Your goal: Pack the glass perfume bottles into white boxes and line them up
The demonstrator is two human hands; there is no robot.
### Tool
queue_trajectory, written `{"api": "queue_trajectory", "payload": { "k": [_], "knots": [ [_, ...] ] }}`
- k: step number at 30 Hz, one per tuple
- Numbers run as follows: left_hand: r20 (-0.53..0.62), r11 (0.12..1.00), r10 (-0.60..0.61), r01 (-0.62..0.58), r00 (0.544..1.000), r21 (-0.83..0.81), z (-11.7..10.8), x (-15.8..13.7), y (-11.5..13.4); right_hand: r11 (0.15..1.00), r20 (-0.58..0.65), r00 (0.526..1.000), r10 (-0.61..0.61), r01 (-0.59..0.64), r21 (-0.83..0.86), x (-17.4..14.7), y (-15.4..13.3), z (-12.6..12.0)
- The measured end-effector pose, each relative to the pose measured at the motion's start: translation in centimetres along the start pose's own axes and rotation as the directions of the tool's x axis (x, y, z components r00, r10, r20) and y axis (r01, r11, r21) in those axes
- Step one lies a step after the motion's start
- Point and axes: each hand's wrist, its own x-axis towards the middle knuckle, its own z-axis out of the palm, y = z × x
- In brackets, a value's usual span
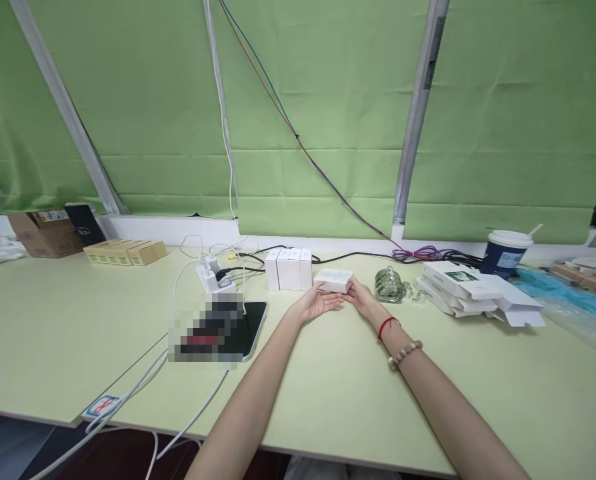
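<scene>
A small white box (334, 280) is held between both my hands, lying flat just over the table. My left hand (314, 303) has its thumb at the box's left end, palm up and fingers stretched beneath it. At the right end, my right hand (361, 297) grips the box between thumb and fingers. Several similar white boxes (289, 270) stand upright in a row to the left. On the right side sits a bundle of clear greenish round pieces (389, 285), with small clear bits beside it. Farther right lie flattened white cartons (458, 287) in a pile.
A tablet-like dark device (254, 330), partly blurred out, lies left of my hands near a white power strip (213, 277) with cables. Pale yellow boxes (125, 252) and a brown carton (48, 233) are at far left. A lidded paper cup (505, 253) stands behind the cartons.
</scene>
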Motion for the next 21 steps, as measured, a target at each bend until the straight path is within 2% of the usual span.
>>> {"api": "queue_trajectory", "payload": {
  "k": [4,8,13,18,21],
  "knots": [
    [-0.028,0.998,0.005,-0.003,1.000,0.058,0.19,0.08,-0.02,1.000,0.012,1.000,0.028,-0.028,0.001,-0.02,-0.21,-0.16],
    [-0.012,0.994,0.007,-0.006,1.000,0.106,0.15,0.22,-0.08,1.000,0.046,0.999,-0.003,0.003,-0.018,-0.08,-0.09,-0.10],
    [0.006,0.994,-0.013,0.013,1.000,0.107,0.21,0.18,-0.01,0.996,-0.016,0.999,-0.047,0.046,-0.074,-0.36,0.01,0.09],
    [-0.003,0.994,-0.022,0.023,1.000,0.111,0.35,0.07,0.04,0.994,0.081,0.996,-0.041,0.049,-0.094,-0.60,-0.21,-0.13],
    [-0.007,0.991,-0.008,0.009,1.000,0.130,0.45,0.03,-0.08,0.994,0.096,0.995,-0.030,0.040,-0.101,-0.52,-0.22,-0.28]
  ]
}}
